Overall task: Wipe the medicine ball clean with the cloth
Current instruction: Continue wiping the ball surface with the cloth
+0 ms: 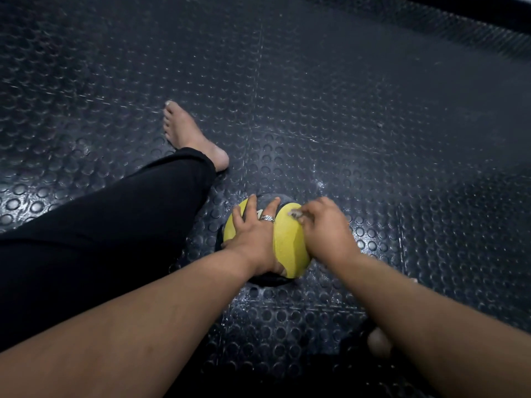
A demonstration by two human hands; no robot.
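Observation:
A yellow and black medicine ball (pixel 288 248) sits on the studded rubber floor in front of me. My left hand (pixel 254 234) lies flat on its top left side, fingers spread and straight, a ring on one finger. My right hand (pixel 321 225) is on the ball's right side, fingers curled around a small whitish cloth (pixel 296 214) that peeks out at the fingertips and touches the yellow surface. Most of the cloth is hidden inside the hand.
My left leg in black trousers (pixel 115 225) stretches out to the left of the ball, ending in a bare foot (pixel 189 136). A blurred toe of my other foot (pixel 379 341) shows at the lower right. Dark studded floor mats (pixel 344 110) surround everything.

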